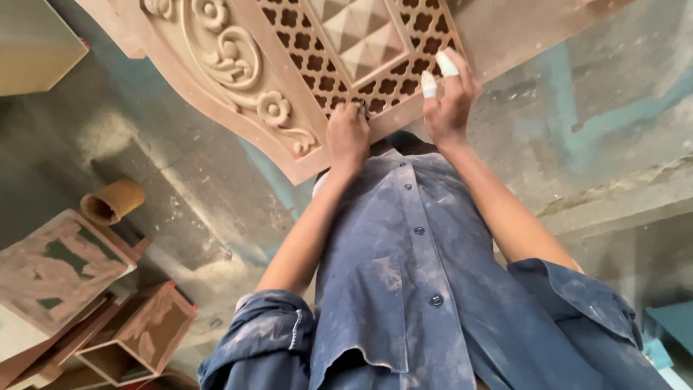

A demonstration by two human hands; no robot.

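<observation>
We begin with the carved wooden panel [289,65], a pale pinkish board with a pierced lattice, a faceted square block at its centre and scrolling flowers along its curved border. It lies at the top of the view, its lower edge just in front of the person's chest.

The left hand [347,136] is closed tight on the lattice near that edge; something small and dark seems pinched in it (a tool, perhaps, though we cannot tell its kind), and the fist is turned down as if to bear on the openwork. The right hand [449,97] rests on the panel's right part, fingers loosely spread and holding nothing, which looks like steadying. Two of its fingertips [447,65] wear white wraps, likely guarding against abrasion.

Below hang the rolled sleeves of a dusty blue shirt [404,289]. On the grey floor [613,108] to the left lie reddish wooden boxes [58,267] and a short tan tube [112,201], well apart from the work.
</observation>
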